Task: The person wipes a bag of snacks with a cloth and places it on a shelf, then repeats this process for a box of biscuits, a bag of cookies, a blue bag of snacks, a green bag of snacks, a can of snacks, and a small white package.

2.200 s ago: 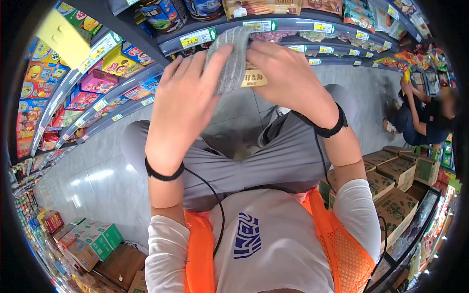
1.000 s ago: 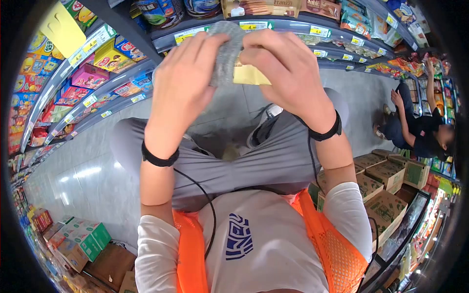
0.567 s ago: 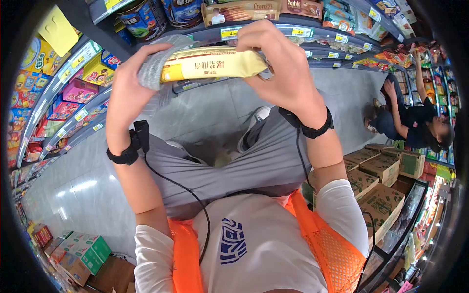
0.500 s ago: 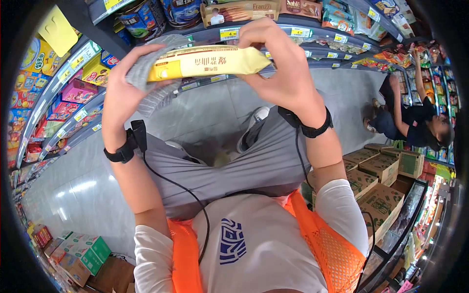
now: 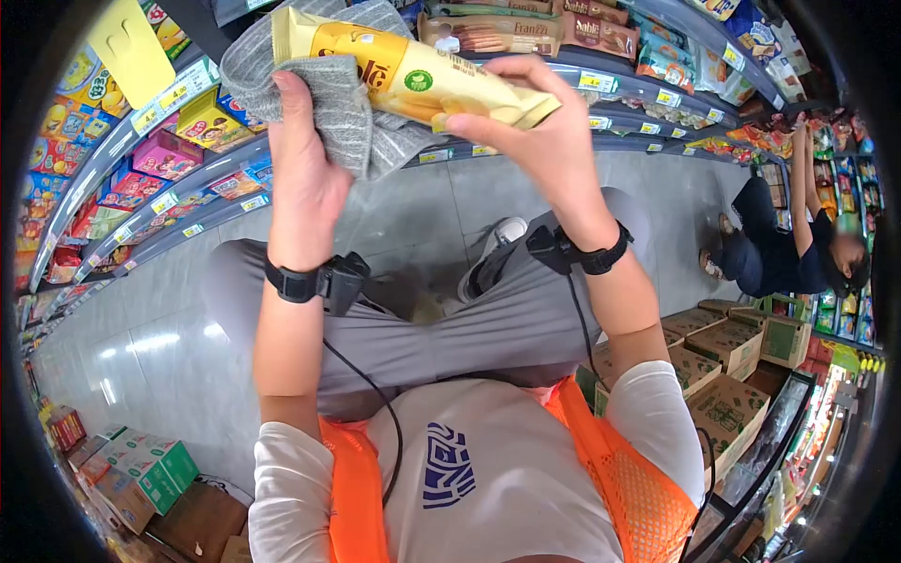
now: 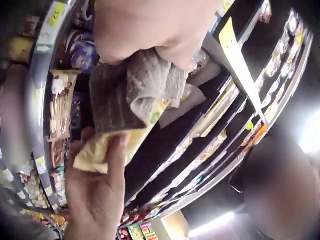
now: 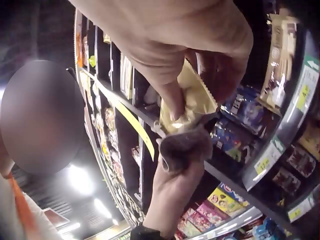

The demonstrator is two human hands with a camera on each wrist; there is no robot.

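Note:
A yellow Sablé biscuit packet (image 5: pixel 422 83) is held up in front of the shelves, its printed front facing me. My right hand (image 5: pixel 544 136) pinches the packet's right end between thumb and fingers. A grey striped cloth (image 5: pixel 399 141) wraps around the packet's left part, gripped by my left hand (image 5: pixel 305 174) with the thumb over its front. The left fingers are hidden behind the cloth. In the left wrist view the cloth (image 6: pixel 115 97) covers much of the packet (image 6: pixel 95 152). The right wrist view shows the packet's crimped end (image 7: pixel 197 95) under the right fingers.
Shelves of snacks curve ahead, with Franzzi packets (image 5: pixel 493 36) and blue tubs behind the hands. A yellow card (image 5: pixel 131 56) sticks out at left. Cardboard boxes (image 5: pixel 727 408) stand at right, green-and-white cartons (image 5: pixel 155 469) at lower left. Another person (image 5: pixel 798 230) crouches at far right.
The packet has come into view from between the hands and turned its Sablé front toward me. My left hand has rolled over, thumb now in front. The person at right reaches to the shelf.

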